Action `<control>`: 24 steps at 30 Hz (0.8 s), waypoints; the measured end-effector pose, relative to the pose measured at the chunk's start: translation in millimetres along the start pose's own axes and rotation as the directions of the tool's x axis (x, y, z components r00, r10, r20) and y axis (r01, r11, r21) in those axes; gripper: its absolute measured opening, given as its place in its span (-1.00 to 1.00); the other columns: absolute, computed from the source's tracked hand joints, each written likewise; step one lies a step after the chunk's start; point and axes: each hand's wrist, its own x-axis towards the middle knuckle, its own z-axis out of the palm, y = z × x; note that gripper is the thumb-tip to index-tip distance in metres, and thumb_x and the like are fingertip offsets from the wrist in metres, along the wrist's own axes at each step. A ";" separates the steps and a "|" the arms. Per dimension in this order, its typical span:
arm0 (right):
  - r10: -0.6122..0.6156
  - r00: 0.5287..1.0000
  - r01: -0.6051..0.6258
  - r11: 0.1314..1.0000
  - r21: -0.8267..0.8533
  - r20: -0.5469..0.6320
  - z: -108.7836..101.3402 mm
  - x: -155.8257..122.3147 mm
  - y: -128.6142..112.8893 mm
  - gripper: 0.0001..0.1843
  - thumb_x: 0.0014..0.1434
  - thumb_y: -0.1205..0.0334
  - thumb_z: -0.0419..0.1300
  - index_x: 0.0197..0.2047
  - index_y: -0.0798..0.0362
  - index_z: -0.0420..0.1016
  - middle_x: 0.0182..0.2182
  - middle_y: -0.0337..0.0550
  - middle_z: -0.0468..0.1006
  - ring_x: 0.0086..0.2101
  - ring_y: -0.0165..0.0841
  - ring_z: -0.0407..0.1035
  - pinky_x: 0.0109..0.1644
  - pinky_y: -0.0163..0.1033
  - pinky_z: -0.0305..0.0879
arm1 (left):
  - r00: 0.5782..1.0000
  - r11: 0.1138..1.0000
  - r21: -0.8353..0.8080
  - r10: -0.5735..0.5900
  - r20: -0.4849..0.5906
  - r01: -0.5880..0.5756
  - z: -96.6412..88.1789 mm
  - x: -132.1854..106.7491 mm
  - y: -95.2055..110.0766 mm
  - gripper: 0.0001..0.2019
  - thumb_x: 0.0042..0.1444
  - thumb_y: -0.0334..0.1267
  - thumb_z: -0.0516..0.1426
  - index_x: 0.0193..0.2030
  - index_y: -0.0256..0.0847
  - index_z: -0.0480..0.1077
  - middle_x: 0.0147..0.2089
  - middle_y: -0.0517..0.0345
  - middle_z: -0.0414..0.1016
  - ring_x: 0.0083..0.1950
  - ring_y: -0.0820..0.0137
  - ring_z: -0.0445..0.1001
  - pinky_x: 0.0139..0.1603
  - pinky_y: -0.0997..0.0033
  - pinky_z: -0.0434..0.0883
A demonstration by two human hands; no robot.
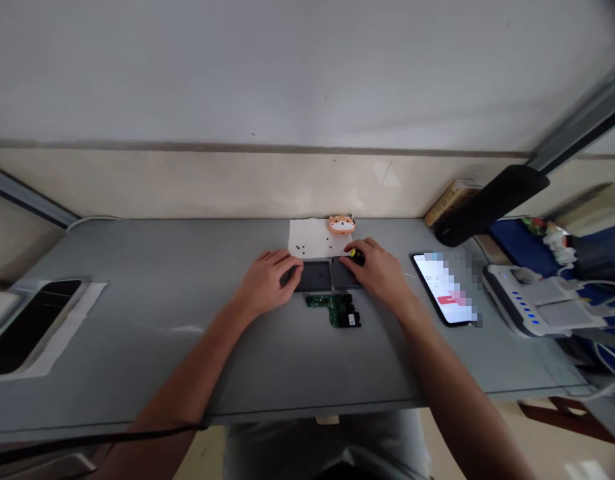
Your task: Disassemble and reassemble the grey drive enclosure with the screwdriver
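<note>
Desktop (152, 287) stretches left of the left hand (267, 283), hold unclear at the edge of the dark tray (316, 275), while the right hand (380, 270) pinches a yellow-black tool (357, 255).

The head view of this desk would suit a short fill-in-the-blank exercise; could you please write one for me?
1. The yellow-and-black tool is in the person's ____ hand.
2. The circuit board lies on the desk and is partly black and partly ____.
3. The small dark bits lie on a sheet coloured ____.
4. The dark-screened device lies at the desk's ____ end.

Missing words: right; green; white; left.
</note>
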 end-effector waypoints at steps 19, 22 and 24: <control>-0.034 0.998 0.035 0.999 -0.018 0.044 -2.6 0.4 3.2 -0.74 0.36 0.06 0.18 0.02 -0.05 0.57 -0.02 -0.09 0.59 -0.20 -0.22 0.53 -0.29 -0.21 0.21 | 0.979 0.983 -0.101 -0.140 0.146 0.155 5.5 -1.7 -11.2 -0.77 0.28 -0.31 -0.01 -0.34 -0.16 0.43 -0.32 0.08 0.57 -0.28 0.32 0.50 -0.13 0.32 0.43; -0.055 0.997 0.057 0.997 -0.043 0.054 -3.9 -0.9 1.4 -0.73 0.39 0.07 0.15 0.03 -0.04 0.57 0.00 -0.07 0.58 -0.18 -0.22 0.53 -0.28 -0.20 0.22 | 0.977 0.980 -0.107 -0.151 0.150 0.168 5.2 -1.9 -10.9 -0.77 0.27 -0.31 -0.01 -0.34 -0.16 0.44 -0.33 0.09 0.57 -0.28 0.32 0.50 -0.13 0.32 0.44; -0.058 0.996 0.063 0.995 -0.072 0.069 -5.3 -1.9 -1.2 -0.73 0.41 0.09 0.11 0.03 -0.04 0.57 0.01 -0.06 0.57 -0.18 -0.21 0.53 -0.27 -0.20 0.23 | 0.976 0.978 -0.109 -0.158 0.153 0.176 5.8 -2.1 -11.4 -0.78 0.26 -0.31 0.00 -0.33 -0.16 0.45 -0.32 0.09 0.58 -0.27 0.32 0.51 -0.11 0.32 0.44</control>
